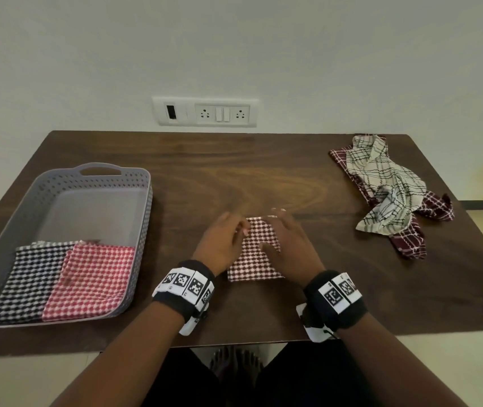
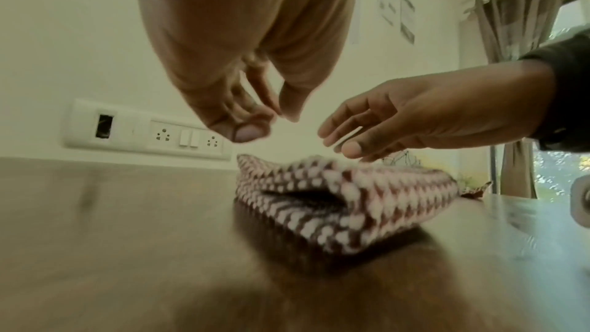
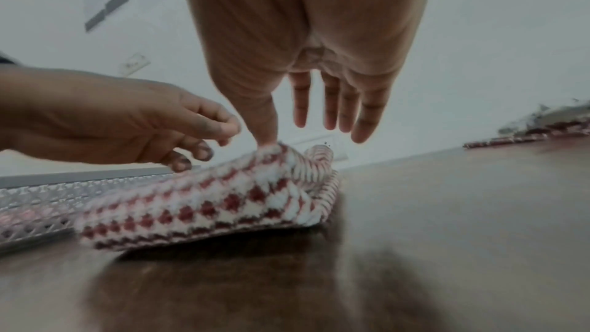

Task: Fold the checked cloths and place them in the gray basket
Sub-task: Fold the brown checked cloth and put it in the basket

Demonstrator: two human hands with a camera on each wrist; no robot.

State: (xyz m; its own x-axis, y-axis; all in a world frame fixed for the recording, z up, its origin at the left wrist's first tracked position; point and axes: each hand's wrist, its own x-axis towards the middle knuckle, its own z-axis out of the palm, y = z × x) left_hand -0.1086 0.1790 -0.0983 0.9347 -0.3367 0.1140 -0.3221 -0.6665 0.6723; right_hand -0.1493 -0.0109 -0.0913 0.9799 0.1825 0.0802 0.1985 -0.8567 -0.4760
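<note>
Basket (image 1: 143,183), gray, is sitting at the left of the bench (image 1: 234,171), holding two folded cloths side by side at its near end: black-checked cloth (image 1: 28,277) on the left, red-checked cloth (image 1: 90,277) overlapping its right edge. Maroon-checked cloth (image 1: 256,254) is lying folded on the bench at centre front, just right of the basket, layers stacked. Left hand (image 1: 219,242) is hovering over its left edge, fingers loosely curled, thumb and fingertips near each other but gripping nothing (left wrist view shows a clear gap above the fabric). Right hand (image 1: 290,245) is sitting over the cloth's right side, fingers straight and spread, thumb tip touching the raised top fold in the right wrist view. Far right rear: cream plaid cloth (image 1: 381,183) is lying crumpled on top of a dark red plaid cloth (image 1: 407,245), both unfolded, well apart from the hands.
</note>
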